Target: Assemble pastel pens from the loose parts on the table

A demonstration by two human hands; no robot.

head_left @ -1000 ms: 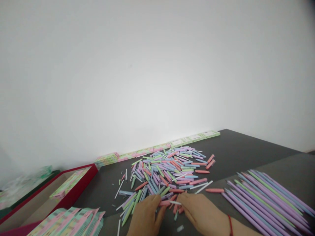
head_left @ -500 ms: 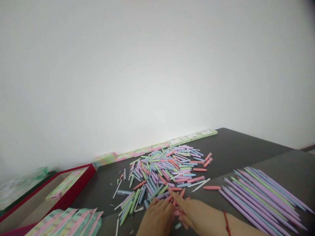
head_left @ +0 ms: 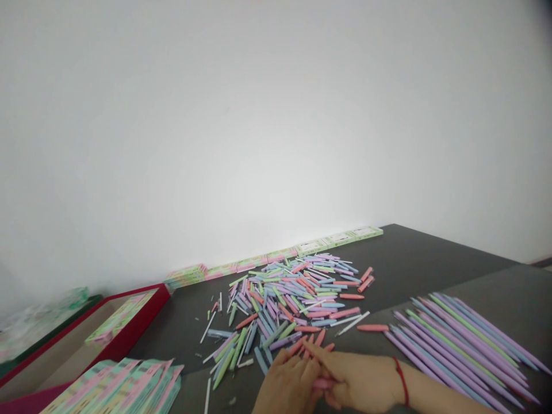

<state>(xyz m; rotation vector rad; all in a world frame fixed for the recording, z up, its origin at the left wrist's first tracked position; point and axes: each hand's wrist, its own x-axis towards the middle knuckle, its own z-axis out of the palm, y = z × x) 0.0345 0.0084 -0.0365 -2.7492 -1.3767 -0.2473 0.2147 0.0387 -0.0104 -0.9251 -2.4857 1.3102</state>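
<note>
My left hand [head_left: 285,384] and my right hand [head_left: 364,380] meet at the near edge of a heap of pastel pen parts [head_left: 284,299]. Between them shows a pink pen part [head_left: 323,383], partly hidden by the fingers. Both hands are closed about it, the left with curled fingers and the right with its index finger laid across towards the left hand. A red string [head_left: 401,379] circles the right wrist. Coral pen parts [head_left: 319,338] lie just beyond the fingertips. To the right, long pastel pens [head_left: 466,345] are laid side by side.
A red-rimmed box [head_left: 142,316] stands on the left, holding printed packs [head_left: 123,315]. Printed sleeves [head_left: 116,388] are fanned in front of it. Flat printed boxes [head_left: 310,246] line the wall along the dark table [head_left: 431,259]. Clear plastic wrap [head_left: 43,328] lies far left.
My hands have drawn slightly nearer and closed together, and a pink pen part now shows between them. A purple and some coral parts beyond the hands are more exposed. The view shifted slightly.
</note>
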